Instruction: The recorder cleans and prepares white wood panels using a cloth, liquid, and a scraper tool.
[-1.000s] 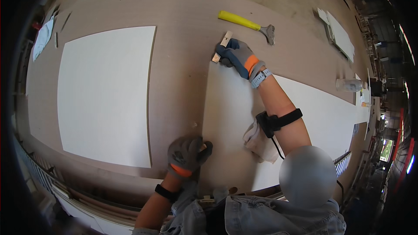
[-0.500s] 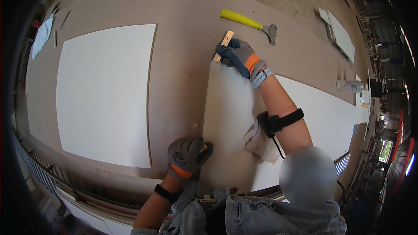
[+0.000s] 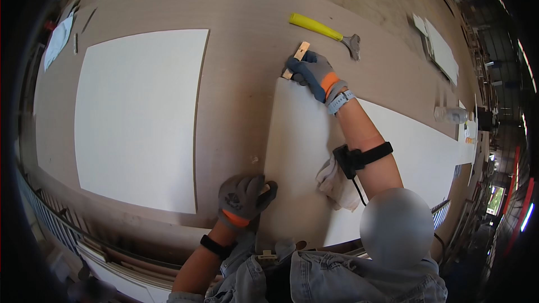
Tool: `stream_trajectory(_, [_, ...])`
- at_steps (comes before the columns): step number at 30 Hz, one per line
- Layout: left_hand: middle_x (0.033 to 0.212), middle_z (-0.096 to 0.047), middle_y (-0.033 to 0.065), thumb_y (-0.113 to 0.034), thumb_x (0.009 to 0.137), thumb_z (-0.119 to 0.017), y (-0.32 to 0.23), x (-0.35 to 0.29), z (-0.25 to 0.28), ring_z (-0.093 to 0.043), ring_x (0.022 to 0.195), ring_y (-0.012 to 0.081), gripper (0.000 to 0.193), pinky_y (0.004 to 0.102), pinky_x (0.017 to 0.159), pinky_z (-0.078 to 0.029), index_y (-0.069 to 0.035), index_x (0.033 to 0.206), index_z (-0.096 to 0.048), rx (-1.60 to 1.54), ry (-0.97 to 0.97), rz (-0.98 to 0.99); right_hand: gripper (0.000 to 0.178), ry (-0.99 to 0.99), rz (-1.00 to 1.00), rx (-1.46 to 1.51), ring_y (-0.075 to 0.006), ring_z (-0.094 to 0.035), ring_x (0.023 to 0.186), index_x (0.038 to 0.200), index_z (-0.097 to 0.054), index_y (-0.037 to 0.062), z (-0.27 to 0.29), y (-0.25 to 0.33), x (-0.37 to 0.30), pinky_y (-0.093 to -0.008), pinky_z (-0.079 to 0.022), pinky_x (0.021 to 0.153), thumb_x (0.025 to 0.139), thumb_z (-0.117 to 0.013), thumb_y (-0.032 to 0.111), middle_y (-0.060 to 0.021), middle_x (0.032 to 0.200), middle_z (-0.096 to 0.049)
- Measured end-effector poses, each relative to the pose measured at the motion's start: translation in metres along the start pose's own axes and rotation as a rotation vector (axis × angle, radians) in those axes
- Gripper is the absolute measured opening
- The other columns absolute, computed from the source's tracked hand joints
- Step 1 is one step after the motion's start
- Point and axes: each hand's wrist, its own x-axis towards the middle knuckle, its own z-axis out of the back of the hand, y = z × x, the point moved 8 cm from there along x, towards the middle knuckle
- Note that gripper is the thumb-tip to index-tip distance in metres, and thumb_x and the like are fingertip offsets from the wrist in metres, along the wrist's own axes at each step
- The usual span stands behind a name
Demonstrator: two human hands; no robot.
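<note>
White panel [image 3: 303,151] lies flat on a brown worktable [image 3: 236,11], its near edge gripped by the gloved left hand [image 3: 242,196]. The gloved right hand [image 3: 315,70] clasps a small wooden block [image 3: 296,59] at the far corner, near a yellow-handled hammer [image 3: 324,29].

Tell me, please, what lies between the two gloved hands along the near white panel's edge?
In the head view, only the white panel's bare left edge runs between the left hand and the right hand.
</note>
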Motion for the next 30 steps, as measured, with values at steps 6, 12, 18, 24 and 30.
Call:
stream_trajectory(6, [0.067,-0.056,0.0087,-0.016,0.068,-0.076,0.000,0.002,0.000,-0.055,0.055,0.0271,0.025,0.0366,0.049,-0.046,-0.006,0.083,-0.059,-0.009,-0.050,0.005,0.017,0.031,-0.033,0.093,-0.0075,-0.050,0.053,0.083,-0.057,0.0037,-0.001,-0.002,0.001,-0.0225,-0.040,0.048,0.086,-0.063,0.019,-0.0017,0.069,-0.058])
stream_trajectory(12, [0.066,-0.056,0.0088,-0.016,0.067,-0.076,-0.002,0.004,-0.001,-0.054,0.053,0.0275,0.025,0.0365,0.049,-0.046,-0.006,0.082,-0.058,-0.020,-0.027,0.010,0.012,-0.012,-0.007,0.014,-0.0080,-0.050,0.051,0.082,-0.055,0.0036,0.002,-0.008,0.008,-0.0221,-0.039,0.047,0.085,-0.062,0.014,-0.0026,0.069,-0.058])
stream_trajectory(18, [0.080,-0.060,0.0095,-0.016,0.069,-0.076,0.002,-0.006,-0.006,-0.058,0.064,0.0276,0.028,0.0377,0.056,-0.048,-0.006,0.089,-0.059,-0.011,0.094,0.051,0.009,-0.053,-0.014,0.063,-0.0123,-0.053,0.054,0.086,-0.056,0.0040,-0.004,-0.006,0.006,-0.0253,-0.043,0.050,0.085,-0.061,0.012,-0.0053,0.071,-0.059])
stream_trajectory(24, [0.076,-0.061,0.0074,-0.017,0.072,-0.074,-0.008,-0.001,0.004,-0.058,0.067,0.0269,0.022,0.0392,0.062,-0.048,-0.008,0.087,-0.061,0.082,-0.075,-0.027,0.018,-0.224,0.828,-0.939,-0.0363,-0.061,0.085,0.098,-0.061,0.0072,0.009,0.032,-0.014,-0.0394,-0.049,0.075,0.081,-0.060,0.014,-0.0172,0.090,-0.064])
stream_trajectory(30, [0.086,-0.061,0.0122,-0.026,0.076,-0.071,0.007,-0.006,-0.020,-0.060,0.074,0.0283,0.030,0.0410,0.062,-0.047,-0.007,0.096,-0.060,0.114,0.138,0.100,0.027,-0.104,0.328,0.468,-0.0080,-0.057,0.072,0.108,-0.061,0.0049,0.115,0.015,-0.109,-0.0201,-0.045,0.062,0.092,-0.054,0.026,-0.0019,0.090,-0.065])
